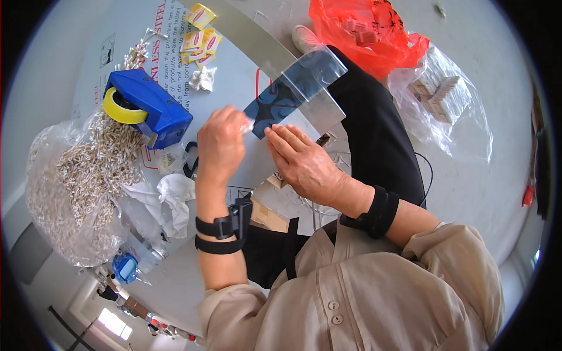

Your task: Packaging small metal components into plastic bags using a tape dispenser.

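My left hand (221, 143) is closed round a crumpled white wipe (248, 125), which touches the left end of a glossy dark blue panel (275, 105). The hand is slightly blurred. My right hand (304, 161) lies with outstretched fingers at the panel's near edge, fingertips resting on it. A clear, shiny square piece (319, 67) and a grey metallic-looking plate (323, 112) adjoin the panel's right end and overhang the table edge. How these pieces join, I cannot tell. Beyond my left hand lies another crumpled white wipe (202, 78).
A blue tape dispenser (158, 105) with yellow tape stands left on the film-covered table (234, 64). Beside it lies a clear bag of cotton swabs (88, 181). Yellow sachets (202, 44) lie farther back. A red plastic bag (366, 35) and a clear bag of white packs (442, 93) are at right.
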Tool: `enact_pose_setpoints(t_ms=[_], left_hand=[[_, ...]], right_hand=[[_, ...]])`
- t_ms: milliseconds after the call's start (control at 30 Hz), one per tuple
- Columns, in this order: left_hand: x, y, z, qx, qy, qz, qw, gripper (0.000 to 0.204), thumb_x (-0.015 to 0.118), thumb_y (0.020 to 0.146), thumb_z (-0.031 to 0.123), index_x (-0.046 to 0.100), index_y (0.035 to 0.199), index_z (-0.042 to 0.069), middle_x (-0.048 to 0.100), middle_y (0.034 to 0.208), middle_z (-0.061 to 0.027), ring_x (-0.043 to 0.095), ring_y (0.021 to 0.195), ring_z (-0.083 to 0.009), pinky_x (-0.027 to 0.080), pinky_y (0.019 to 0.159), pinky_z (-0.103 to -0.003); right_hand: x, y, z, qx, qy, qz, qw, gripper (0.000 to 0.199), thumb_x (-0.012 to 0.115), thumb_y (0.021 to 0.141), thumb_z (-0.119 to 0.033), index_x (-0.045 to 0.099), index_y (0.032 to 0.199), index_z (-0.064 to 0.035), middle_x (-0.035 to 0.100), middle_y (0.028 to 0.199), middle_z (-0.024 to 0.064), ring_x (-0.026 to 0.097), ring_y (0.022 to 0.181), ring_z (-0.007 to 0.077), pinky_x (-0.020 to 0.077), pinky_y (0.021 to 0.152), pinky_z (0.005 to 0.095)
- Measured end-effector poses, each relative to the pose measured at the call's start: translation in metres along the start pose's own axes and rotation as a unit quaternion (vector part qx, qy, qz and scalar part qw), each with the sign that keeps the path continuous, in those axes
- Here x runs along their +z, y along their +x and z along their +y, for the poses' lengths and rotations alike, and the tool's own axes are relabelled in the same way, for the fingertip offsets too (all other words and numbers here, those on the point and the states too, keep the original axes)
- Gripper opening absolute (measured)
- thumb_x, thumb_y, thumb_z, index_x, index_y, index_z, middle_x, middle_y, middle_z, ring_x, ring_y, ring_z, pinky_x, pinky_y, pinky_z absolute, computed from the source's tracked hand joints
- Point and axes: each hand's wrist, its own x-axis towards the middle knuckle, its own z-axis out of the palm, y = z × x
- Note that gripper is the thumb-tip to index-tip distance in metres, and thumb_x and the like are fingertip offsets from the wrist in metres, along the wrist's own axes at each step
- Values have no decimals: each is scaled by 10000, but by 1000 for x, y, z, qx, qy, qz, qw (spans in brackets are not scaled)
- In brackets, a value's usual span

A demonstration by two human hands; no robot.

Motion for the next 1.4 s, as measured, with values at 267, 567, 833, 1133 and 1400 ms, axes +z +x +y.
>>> enact_pose_setpoints(t_ms=[267,567,833,1133,1400], left_hand=[[7,10,6,67,-10,50,996,42,567,750,1,569,769,38,589,807,-89,583,816,-306,485,677,-424],[13,18,17,59,-7,63,996,37,574,754,6,561,757,40,580,785,-106,580,801,-313,480,663,-427],[7,24,21,51,-23,71,996,41,573,744,-1,564,750,39,574,786,-92,581,805,-301,485,665,-420],[1,16,11,54,31,-103,993,62,573,735,-1,571,764,54,562,796,-87,581,813,-303,485,675,-418],[15,24,25,92,-26,25,995,45,561,754,11,571,755,55,562,794,-94,576,774,-307,483,665,-416]], right_hand=[[-6,1,0,-7,12,-8,1000,495,568,784,-62,517,1243,114,460,1370,229,434,1303,347,318,1121,447],[-4,-2,-5,-13,6,-22,1000,486,565,792,-68,520,1235,127,452,1371,237,434,1301,350,321,1117,451],[-5,-2,-5,-40,-40,-3,998,438,550,802,-111,572,1148,156,488,1327,286,469,1262,383,325,1108,461],[-5,-7,1,-43,-28,1,999,427,553,796,-111,586,1127,156,506,1303,287,472,1253,371,336,1096,450],[-29,-10,-5,-30,12,-64,997,282,576,824,-72,619,1019,128,542,1238,240,510,1200,348,389,1063,421]])
